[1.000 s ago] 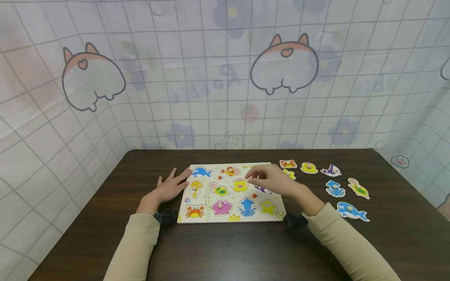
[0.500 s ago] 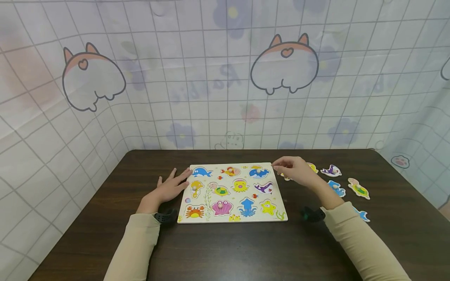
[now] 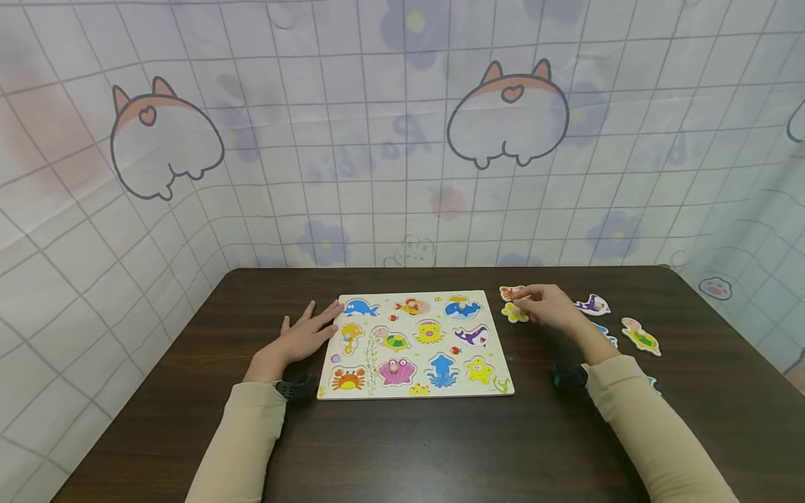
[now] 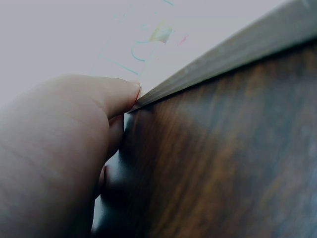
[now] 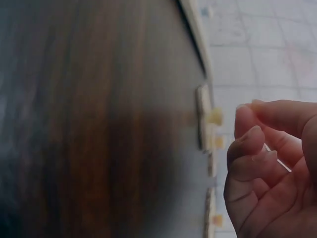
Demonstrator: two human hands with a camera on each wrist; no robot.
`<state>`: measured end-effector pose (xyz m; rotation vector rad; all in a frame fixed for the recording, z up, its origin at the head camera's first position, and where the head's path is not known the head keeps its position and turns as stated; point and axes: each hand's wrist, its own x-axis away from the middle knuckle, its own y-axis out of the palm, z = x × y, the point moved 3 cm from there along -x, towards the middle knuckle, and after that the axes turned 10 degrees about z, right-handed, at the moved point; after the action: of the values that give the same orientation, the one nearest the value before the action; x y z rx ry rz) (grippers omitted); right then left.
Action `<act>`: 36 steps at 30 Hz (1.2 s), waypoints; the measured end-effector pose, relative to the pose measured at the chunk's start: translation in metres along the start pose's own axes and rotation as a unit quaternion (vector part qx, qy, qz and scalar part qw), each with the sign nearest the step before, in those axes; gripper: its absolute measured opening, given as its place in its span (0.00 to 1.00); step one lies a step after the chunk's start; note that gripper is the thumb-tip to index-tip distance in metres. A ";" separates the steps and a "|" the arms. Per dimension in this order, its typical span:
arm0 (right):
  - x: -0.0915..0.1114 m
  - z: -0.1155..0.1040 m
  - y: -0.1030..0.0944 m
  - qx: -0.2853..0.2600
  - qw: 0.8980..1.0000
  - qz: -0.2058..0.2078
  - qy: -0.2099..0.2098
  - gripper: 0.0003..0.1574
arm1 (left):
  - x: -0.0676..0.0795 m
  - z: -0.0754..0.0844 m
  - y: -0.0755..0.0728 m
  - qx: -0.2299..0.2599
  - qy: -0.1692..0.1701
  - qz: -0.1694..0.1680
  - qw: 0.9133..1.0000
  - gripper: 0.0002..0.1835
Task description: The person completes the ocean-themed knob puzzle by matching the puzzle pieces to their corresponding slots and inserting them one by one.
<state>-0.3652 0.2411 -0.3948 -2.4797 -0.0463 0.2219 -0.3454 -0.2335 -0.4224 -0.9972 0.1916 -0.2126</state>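
Observation:
A white wooden peg puzzle board (image 3: 377,297) with printed sea animals lies on the table. My left hand (image 3: 304,342) rests beside its left edge, fingers spread; the fingertips reach the upper left corner, and the thumb (image 4: 119,94) touches the edge in the left wrist view. My right hand (image 3: 548,306) is over the loose pieces right of the board. Its fingertips are by the yellow star piece (image 3: 512,314), below the crab piece (image 3: 508,293). In the right wrist view the bent fingers (image 5: 245,168) stand apart from a knob (image 5: 215,117) and hold nothing visible. The octopus piece is hidden.
A purple dolphin piece (image 3: 592,305) and a turtle piece (image 3: 641,337) lie farther right. The forearm mostly covers a blue squid piece (image 3: 607,334) and a blue dolphin piece (image 3: 653,383). A patterned curtain (image 3: 352,188) hangs behind the table (image 3: 402,447).
My right hand has moved right, off the board to the loose pieces. A blue whale piece shows in the board's upper right, where the hand was before. My left hand has stayed put.

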 end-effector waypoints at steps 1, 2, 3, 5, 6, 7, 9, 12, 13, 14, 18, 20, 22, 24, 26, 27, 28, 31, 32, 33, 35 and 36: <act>-0.001 0.003 0.000 0.006 1.000 -0.005 -0.001 0.18 | 0.000 0.000 0.000 0.000 0.000 -0.001 1.000 0.33; -0.002 0.006 0.001 0.011 1.000 -0.010 -0.002 0.17 | 0.000 0.000 0.000 0.001 0.002 -0.002 1.000 0.33; -0.003 0.008 0.001 0.016 1.000 -0.014 -0.004 0.16 | 0.000 0.001 0.000 0.001 0.002 -0.002 1.000 0.33; -0.004 0.010 0.002 0.023 0.999 -0.024 -0.007 0.16 | 0.001 0.001 0.000 0.005 0.004 -0.002 1.000 0.33; -0.005 0.009 0.002 0.029 0.999 -0.029 -0.012 0.16 | 0.001 0.002 0.000 0.005 0.005 -0.002 1.000 0.33; -0.006 0.009 0.002 0.035 0.999 -0.031 -0.013 0.16 | 0.001 0.002 -0.001 0.006 0.006 -0.001 1.000 0.33; -0.007 0.008 0.002 0.044 0.998 -0.036 -0.010 0.16 | 0.001 0.002 -0.001 0.007 0.004 -0.001 1.000 0.33; -0.009 0.008 0.002 0.059 0.997 -0.046 -0.004 0.16 | 0.001 0.001 -0.001 0.004 0.002 -0.002 1.000 0.33; -0.009 0.009 0.002 0.063 0.997 -0.047 -0.001 0.16 | 0.001 0.001 0.000 0.004 0.001 -0.002 1.000 0.33; -0.009 0.008 0.002 0.065 0.997 -0.049 0.001 0.16 | 0.001 0.001 0.000 0.003 0.001 -0.002 1.000 0.33; -0.010 0.008 0.003 0.074 0.996 -0.051 0.005 0.15 | 0.000 0.001 0.000 0.003 0.002 -0.001 1.000 0.33; -0.009 0.006 0.004 0.083 0.995 -0.049 0.007 0.14 | 0.000 0.001 0.000 0.000 0.003 -0.001 1.000 0.33; -0.010 0.004 0.005 0.094 0.994 -0.048 0.006 0.14 | 0.000 0.001 0.000 0.000 0.004 -0.001 1.000 0.33; -0.010 0.002 0.005 0.108 0.993 -0.047 0.004 0.13 | 0.001 0.002 -0.001 -0.001 0.005 0.001 1.000 0.33; -0.010 -0.001 0.005 0.121 0.992 -0.047 0.003 0.13 | 0.001 0.002 -0.001 -0.002 0.003 0.002 1.000 0.33; -0.009 -0.003 0.005 0.125 0.991 -0.049 0.001 0.13 | 0.001 0.002 -0.001 -0.001 0.002 0.002 1.000 0.33; -0.009 -0.004 0.005 0.129 0.990 -0.051 -0.001 0.12 | 0.001 0.002 -0.001 -0.003 0.002 0.002 1.000 0.33; -0.008 -0.006 0.005 0.136 0.989 -0.056 -0.003 0.11 | 0.002 0.002 -0.001 -0.005 -0.001 0.002 1.000 0.33; -0.008 -0.007 0.005 0.139 0.989 -0.057 -0.004 0.11 | 0.002 0.002 -0.001 -0.005 -0.001 0.002 1.000 0.33; -0.008 -0.008 0.005 0.141 0.988 -0.057 -0.007 0.11 | 0.001 0.002 -0.001 -0.006 -0.001 0.002 1.000 0.32; -0.007 -0.008 0.005 0.146 0.988 -0.054 -0.015 0.10 | 0.001 0.003 -0.001 -0.006 0.001 0.003 1.000 0.33; -0.006 -0.009 0.005 0.148 0.988 -0.052 -0.020 0.10 | 0.002 0.003 -0.002 -0.004 0.002 0.002 1.000 0.33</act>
<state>-0.3700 0.2310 -0.3897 -2.1714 -0.1476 0.2178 -0.3431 -0.2320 -0.4193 -1.0048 0.1982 -0.2100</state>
